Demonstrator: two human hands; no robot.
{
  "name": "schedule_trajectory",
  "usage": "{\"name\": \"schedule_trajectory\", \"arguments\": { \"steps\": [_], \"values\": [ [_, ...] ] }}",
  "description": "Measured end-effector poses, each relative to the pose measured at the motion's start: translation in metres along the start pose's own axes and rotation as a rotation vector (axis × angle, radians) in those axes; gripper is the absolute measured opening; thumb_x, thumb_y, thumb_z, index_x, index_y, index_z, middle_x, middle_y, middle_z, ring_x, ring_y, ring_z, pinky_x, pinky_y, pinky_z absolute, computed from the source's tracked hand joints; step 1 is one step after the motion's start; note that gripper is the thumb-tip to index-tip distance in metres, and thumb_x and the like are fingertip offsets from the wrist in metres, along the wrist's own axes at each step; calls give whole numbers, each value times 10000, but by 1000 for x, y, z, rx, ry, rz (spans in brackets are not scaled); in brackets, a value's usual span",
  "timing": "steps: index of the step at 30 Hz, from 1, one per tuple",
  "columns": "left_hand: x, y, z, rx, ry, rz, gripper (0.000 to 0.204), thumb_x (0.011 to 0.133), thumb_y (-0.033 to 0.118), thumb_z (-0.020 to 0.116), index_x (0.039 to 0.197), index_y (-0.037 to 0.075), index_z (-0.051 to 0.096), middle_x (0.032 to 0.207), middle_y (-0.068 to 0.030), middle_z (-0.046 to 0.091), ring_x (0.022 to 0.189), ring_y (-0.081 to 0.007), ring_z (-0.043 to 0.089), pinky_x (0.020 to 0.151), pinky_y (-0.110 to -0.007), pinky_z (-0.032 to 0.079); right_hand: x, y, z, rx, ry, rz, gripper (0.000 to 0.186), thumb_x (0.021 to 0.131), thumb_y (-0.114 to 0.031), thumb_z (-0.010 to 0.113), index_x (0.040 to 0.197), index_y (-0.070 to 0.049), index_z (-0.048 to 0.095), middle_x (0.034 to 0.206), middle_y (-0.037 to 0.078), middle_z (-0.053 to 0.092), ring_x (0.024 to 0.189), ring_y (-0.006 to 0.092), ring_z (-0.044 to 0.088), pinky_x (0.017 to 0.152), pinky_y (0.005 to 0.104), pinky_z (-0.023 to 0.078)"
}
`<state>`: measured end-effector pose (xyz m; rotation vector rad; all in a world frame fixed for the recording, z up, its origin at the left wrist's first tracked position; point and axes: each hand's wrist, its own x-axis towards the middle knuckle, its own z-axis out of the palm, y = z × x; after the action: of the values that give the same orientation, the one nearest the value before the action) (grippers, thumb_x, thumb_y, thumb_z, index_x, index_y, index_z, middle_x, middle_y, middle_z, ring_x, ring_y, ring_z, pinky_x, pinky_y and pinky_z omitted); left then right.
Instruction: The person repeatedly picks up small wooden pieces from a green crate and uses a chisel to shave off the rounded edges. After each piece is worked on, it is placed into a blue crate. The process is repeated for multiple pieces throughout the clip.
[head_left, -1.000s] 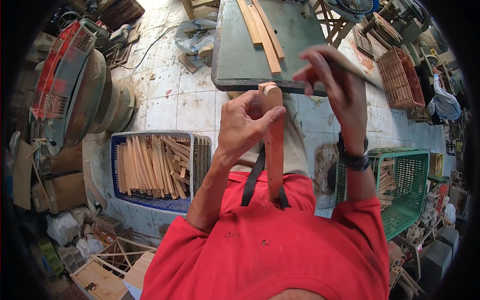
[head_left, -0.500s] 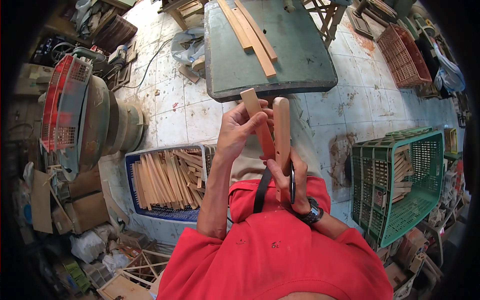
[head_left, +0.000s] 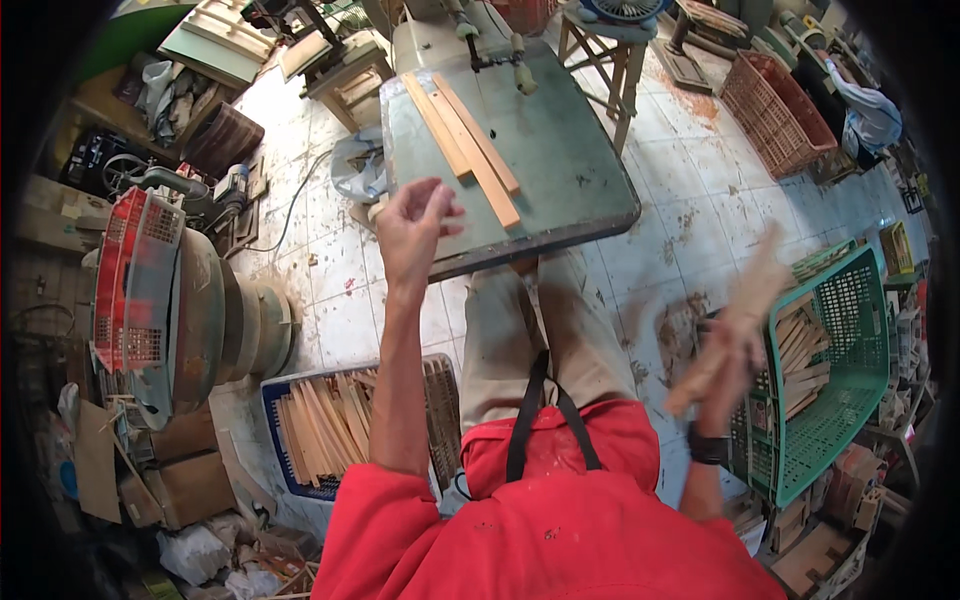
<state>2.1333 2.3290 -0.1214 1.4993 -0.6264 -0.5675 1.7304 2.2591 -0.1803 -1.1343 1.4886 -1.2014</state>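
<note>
My left hand (head_left: 415,225) is raised by the left edge of the green-topped table (head_left: 570,150), its fingers loosely bent and nothing visible in them. Far to the right, my right hand (head_left: 733,360), smeared by motion, grips wooden pieces (head_left: 755,290) beside the green plastic crate (head_left: 838,440). The blur hides how many pieces it holds. Inside that crate lie several short wooden pieces (head_left: 803,350). Three long wooden strips (head_left: 470,145) rest side by side on the tabletop.
A blue crate (head_left: 290,475) full of wooden strips (head_left: 325,420) stands at my lower left. Farther left, a red basket (head_left: 130,280) sits by a large round machine (head_left: 200,310). A reddish-brown crate (head_left: 780,120) stands at the far right, and a fan (head_left: 622,8) tops a stool.
My right hand has swung right to the green crate with wooden pieces. My left hand has let go of its wooden piece and moved left. The view has shifted, showing more beyond the table.
</note>
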Motion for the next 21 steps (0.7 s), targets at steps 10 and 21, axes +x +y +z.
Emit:
{"name": "schedule_trajectory", "arguments": {
  "steps": [10,21],
  "values": [
    [158,-21,17,681,54,-137,581,786,367,697,1073,-133,623,1044,-257,660,794,-267,695,645,-353,582,199,11,-308,-560,829,-314,350,899,-261,672,918,87,642,964,165,678,797,221,638,736,420,510],
    [206,-51,50,816,96,-373,513,633,125,813,1061,-89,629,1203,-223,602,1121,-323,624,917,-408,538,79,21,-78,241,-41,-344,511,959,-328,541,1238,96,485,1138,201,625,845,261,690,679,355,616]
  ]
}}
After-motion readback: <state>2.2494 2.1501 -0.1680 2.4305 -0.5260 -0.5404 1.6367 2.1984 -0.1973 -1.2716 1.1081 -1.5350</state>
